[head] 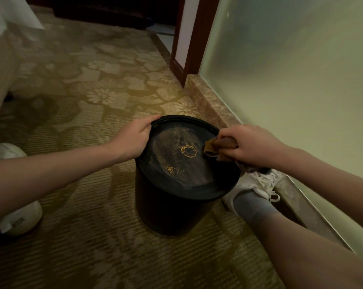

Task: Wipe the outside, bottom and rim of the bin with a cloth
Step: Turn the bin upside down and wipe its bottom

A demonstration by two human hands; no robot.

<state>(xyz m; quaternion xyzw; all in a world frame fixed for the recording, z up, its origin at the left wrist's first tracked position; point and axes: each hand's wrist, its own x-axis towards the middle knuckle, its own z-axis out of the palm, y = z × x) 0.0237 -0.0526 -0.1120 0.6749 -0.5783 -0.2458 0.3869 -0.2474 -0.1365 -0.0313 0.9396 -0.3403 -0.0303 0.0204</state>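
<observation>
A black round bin [172, 207] stands upside down on the carpet, its flat dusty bottom facing up with a yellow ring mark in the middle. My left hand [134, 137] grips the bottom's far-left edge. My right hand [247, 146] holds a bunched brown cloth [215, 146] pressed on the right side of the bottom, near the edge.
Patterned carpet [97, 97] covers the floor. A frosted glass wall [291, 80] with a stone sill runs along the right, and a dark wood door frame [189, 49] stands beyond it. My white shoes [257, 182] [15, 217] sit right and left of the bin.
</observation>
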